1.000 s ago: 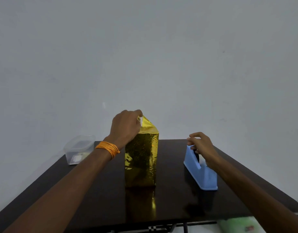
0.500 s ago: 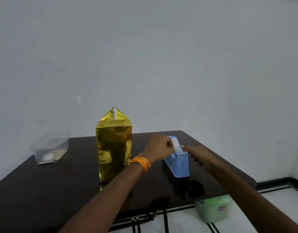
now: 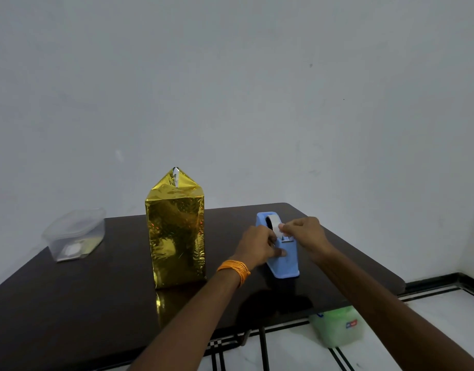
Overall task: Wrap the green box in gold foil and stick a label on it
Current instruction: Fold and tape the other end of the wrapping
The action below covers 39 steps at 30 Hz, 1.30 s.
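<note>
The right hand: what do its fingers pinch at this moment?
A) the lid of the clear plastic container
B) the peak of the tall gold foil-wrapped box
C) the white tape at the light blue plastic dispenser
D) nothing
C: the right hand pinches the white tape over the light blue plastic tape dispenser, whose side the left hand holds.

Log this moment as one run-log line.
stage: fetching tape | left hand: holds blue tape dispenser | right hand: pinches tape end | foil-wrapped box: upright on table, no hand on it
</note>
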Each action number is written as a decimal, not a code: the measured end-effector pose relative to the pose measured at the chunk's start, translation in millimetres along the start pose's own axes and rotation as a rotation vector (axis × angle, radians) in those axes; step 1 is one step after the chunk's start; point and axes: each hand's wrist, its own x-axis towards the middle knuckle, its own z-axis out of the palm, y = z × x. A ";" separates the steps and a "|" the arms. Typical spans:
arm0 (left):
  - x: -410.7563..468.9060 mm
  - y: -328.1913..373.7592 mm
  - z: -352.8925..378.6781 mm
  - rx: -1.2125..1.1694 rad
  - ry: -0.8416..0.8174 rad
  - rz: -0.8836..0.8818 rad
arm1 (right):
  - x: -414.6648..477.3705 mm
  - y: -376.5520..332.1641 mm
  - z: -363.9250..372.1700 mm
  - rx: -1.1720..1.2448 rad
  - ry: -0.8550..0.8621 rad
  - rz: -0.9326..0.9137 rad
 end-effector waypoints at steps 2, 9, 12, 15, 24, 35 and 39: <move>0.0 -0.5 0.6 -0.001 0.012 -0.001 | -2.0 -3.5 2.0 -0.057 0.046 -0.044; -1.5 -0.1 2.2 -0.003 0.035 -0.005 | -23.5 6.4 -15.2 0.062 0.024 0.054; -3.0 -1.1 4.2 -0.018 0.057 -0.003 | -33.5 16.4 -13.6 0.076 -0.004 0.109; -3.2 -1.8 5.1 -0.043 0.063 0.001 | -38.3 21.8 -11.3 0.088 -0.021 0.120; -5.6 -0.6 5.5 -0.059 0.015 -0.008 | -52.8 37.0 -10.0 -0.368 0.027 -0.053; -23.7 12.3 -90.1 -0.300 0.039 -0.047 | -57.6 -28.2 2.5 0.128 -0.096 -0.189; -44.1 7.9 -129.3 -0.269 0.069 0.027 | -61.7 -53.7 28.0 0.219 -0.173 -0.255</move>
